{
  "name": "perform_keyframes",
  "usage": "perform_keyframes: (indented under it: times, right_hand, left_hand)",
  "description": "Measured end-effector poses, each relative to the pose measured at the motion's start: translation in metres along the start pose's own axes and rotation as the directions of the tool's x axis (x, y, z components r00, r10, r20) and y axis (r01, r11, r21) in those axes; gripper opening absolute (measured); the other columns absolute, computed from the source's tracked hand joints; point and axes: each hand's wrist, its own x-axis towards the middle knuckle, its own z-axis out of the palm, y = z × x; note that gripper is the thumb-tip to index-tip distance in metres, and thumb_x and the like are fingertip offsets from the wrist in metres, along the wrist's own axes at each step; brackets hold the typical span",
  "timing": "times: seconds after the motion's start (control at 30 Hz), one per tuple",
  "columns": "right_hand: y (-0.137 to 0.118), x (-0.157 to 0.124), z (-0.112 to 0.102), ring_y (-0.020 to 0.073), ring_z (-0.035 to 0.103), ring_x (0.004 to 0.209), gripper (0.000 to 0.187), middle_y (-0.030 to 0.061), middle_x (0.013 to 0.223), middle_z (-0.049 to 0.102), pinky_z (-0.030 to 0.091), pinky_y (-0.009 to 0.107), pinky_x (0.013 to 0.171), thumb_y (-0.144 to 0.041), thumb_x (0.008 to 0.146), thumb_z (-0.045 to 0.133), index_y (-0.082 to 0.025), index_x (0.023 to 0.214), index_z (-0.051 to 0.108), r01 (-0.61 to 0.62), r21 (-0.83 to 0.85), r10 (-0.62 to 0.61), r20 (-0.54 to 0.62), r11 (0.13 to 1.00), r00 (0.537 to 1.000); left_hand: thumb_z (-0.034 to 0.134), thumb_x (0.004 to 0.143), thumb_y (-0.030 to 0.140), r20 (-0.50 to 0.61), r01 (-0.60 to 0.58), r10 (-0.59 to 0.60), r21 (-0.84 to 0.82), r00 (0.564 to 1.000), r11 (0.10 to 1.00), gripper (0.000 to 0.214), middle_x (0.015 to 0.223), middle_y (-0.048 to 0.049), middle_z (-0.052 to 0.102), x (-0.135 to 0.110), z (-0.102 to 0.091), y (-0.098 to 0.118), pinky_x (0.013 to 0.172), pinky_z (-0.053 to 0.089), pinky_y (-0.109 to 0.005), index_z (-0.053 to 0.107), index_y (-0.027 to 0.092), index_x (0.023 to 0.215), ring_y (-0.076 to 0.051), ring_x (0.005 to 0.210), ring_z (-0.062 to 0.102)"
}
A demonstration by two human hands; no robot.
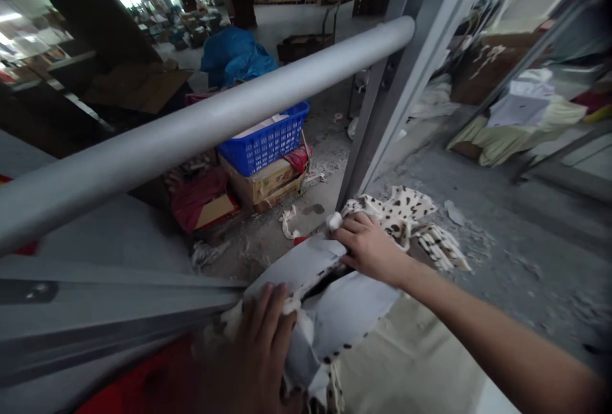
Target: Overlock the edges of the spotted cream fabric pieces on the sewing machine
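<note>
A: Where's the pale cloth [354, 309]?

B: Lower centre of the frame, dark spots along its edges, a dark gap between 2 of its folds. Both hands are on it.

A: How does the right hand [370, 248] look?

B: Fingers bent over the cloth's upper end, partly curled. I can't tell if it grips.

A: And the left hand [268, 331]?

B: Nearer the bottom edge, blurred, fingers lying over the cloth's left end. Whether it has hold of any, I can't tell.

A: What's around them?

B: Spotted fabric [414, 203] right of centre, just beyond the right hand. A grey bar [205, 120] slants up from the left edge; past it, a blue basket [275, 146] sits on cardboard boxes [275, 185].
</note>
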Motion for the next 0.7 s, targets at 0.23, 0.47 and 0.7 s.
perform_keyframes:
  times: [0.23, 0.47, 0.7]
  right_hand:
    - [0.042, -0.011, -0.006, 0.0246, 0.052, 0.088, 0.011, 0.0087, 0.085, 0.059, 0.043, 0.036, 0.082, -0.009, 0.082, 0.053, -0.02, 0.081, 0.055, 0.022, 0.193, -0.001, -0.106, 0.981, 0.994]
    - [0.073, -0.014, 0.005, 0.0248, 0.051, 0.086, 0.009, 0.0091, 0.088, 0.056, 0.042, 0.035, 0.076, -0.014, 0.088, 0.052, -0.02, 0.081, 0.054, -0.053, 0.127, 0.069, -0.132, 0.991, 0.989]
    - [0.072, -0.007, 0.007, 0.0236, 0.054, 0.088, 0.01, 0.0072, 0.086, 0.058, 0.043, 0.032, 0.078, -0.011, 0.084, 0.059, -0.02, 0.081, 0.055, -0.17, 0.162, 0.189, -0.108, 0.972, 0.976]
  left_hand:
    - [0.071, 0.066, 0.061, 0.002, -0.05, 0.05, 0.097, 0.999, 0.994, 0.092, 0.16, -0.0138, 0.036, -0.008, 0.012, -0.015, 0.109, 0.037, -0.049, 0.049, 0.021, 0.145, -0.04, 0.142, 0.038]
    - [0.068, 0.072, 0.063, -0.099, -0.085, 0.093, 0.081, 0.991, 0.993, 0.08, 0.144, -0.0098, 0.057, -0.01, 0.016, -0.025, 0.108, 0.042, -0.045, 0.052, 0.028, 0.142, -0.035, 0.132, 0.051]
    - [0.06, 0.084, 0.057, -0.188, -0.122, 0.143, 0.12, 0.972, 0.985, 0.061, 0.139, -0.0083, 0.062, -0.009, 0.023, -0.031, 0.106, 0.044, -0.043, 0.057, 0.029, 0.138, -0.032, 0.127, 0.056]
